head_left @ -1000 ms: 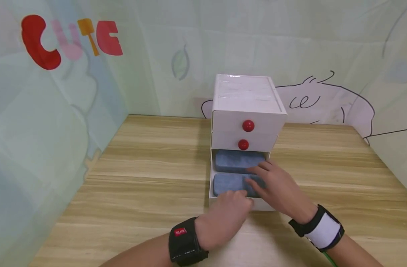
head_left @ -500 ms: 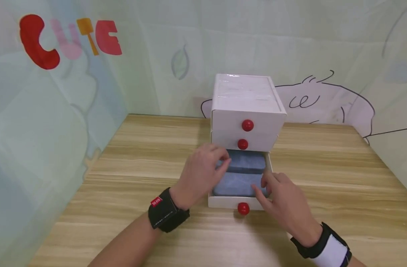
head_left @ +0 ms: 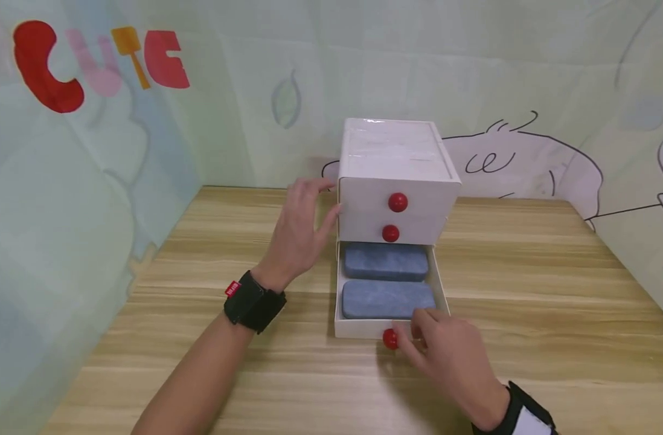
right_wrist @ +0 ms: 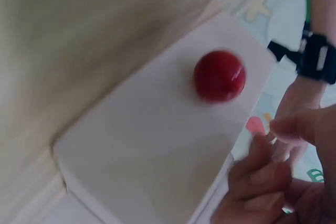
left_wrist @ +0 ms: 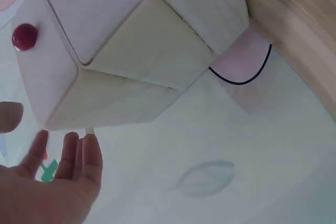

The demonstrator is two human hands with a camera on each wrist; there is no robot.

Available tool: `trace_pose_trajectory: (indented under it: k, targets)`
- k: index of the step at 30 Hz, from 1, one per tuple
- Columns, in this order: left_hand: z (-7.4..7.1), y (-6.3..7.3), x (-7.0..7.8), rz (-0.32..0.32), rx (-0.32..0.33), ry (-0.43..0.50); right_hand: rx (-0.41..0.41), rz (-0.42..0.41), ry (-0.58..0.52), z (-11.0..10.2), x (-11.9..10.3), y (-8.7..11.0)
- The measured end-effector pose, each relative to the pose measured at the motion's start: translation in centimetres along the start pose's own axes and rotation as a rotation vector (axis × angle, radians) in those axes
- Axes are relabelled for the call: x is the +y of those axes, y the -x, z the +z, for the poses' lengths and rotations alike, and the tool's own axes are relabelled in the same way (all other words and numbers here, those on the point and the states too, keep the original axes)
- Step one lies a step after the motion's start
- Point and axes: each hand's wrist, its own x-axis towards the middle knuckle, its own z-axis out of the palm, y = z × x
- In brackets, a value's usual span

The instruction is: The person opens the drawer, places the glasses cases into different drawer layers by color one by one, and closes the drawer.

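Note:
A small white drawer cabinet stands on the table, its bottom drawer pulled out. Two rounded, oblong blue cases lie in that drawer, a rear case and a front case. My left hand is beside the cabinet's upper left side, fingers loosely bent; in the left wrist view the fingertips are near its edge. By the drawer's front right my right hand hovers with bent fingers, close to the bottom red knob. The right wrist view shows them apart from the knob.
Two more red knobs mark the shut drawers above, the top knob and the middle knob. The wooden table meets a printed cloth backdrop behind and at both sides.
My left hand has moved from the drawer's front, over the blue cases, up to the cabinet's left side. My right hand has drawn back from the cases toward the bottom knob.

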Motion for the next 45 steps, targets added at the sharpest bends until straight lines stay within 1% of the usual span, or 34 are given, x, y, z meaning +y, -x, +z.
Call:
trace_pose_trajectory:
  k: [4,7,11,13,15,17,18,20,22,25,30,34,41,45]
  targets:
    - [-0.1,-1.2,-0.6,0.002,-0.013,0.131,-0.054,0.002,-0.010,0.6,-0.6,0.4]
    - [0.0,-1.9,-1.0,0.008,-0.047,0.207,-0.069,0.004,-0.013,1.0,-1.0,0.3]
    - [0.3,-2.7,-1.5,-0.024,-0.096,0.227,-0.116,0.062,-0.009,1.2,-1.3,0.1]
    - [0.5,-3.0,-1.7,-0.057,-0.109,0.237,-0.172,0.111,-0.020,1.2,-1.4,0.0]
    - [0.8,-3.2,-2.0,-0.084,-0.126,0.267,-0.240,0.151,-0.027,1.2,-1.5,-0.1]
    - [1.2,-3.2,-2.2,-0.099,-0.145,0.310,-0.286,0.173,-0.036,1.2,-1.6,-0.2]
    - [1.3,-3.2,-2.3,-0.106,-0.153,0.328,-0.293,0.175,-0.035,1.2,-1.6,-0.2]
    - [1.6,-3.3,-2.4,-0.110,-0.162,0.358,-0.281,0.162,-0.014,1.3,-1.5,-0.3]
    - [1.7,-3.3,-2.3,-0.113,-0.162,0.375,-0.252,0.146,0.004,1.3,-1.5,-0.3]
    - [1.6,-3.4,-2.3,-0.135,-0.167,0.397,-0.231,0.138,0.022,1.3,-1.5,-0.2]
    - [1.3,-3.3,-2.3,-0.178,-0.184,0.466,-0.245,0.155,0.002,1.3,-1.7,-0.3]
    - [1.4,-3.3,-2.3,-0.195,-0.185,0.510,-0.229,0.158,-0.016,1.2,-1.6,-0.3]
    - [1.5,-3.2,-2.3,-0.202,-0.197,0.548,-0.196,0.162,-0.057,1.2,-1.6,-0.4]
    - [1.4,-3.1,-2.3,-0.206,-0.205,0.558,-0.191,0.170,-0.114,1.3,-1.6,-0.6]
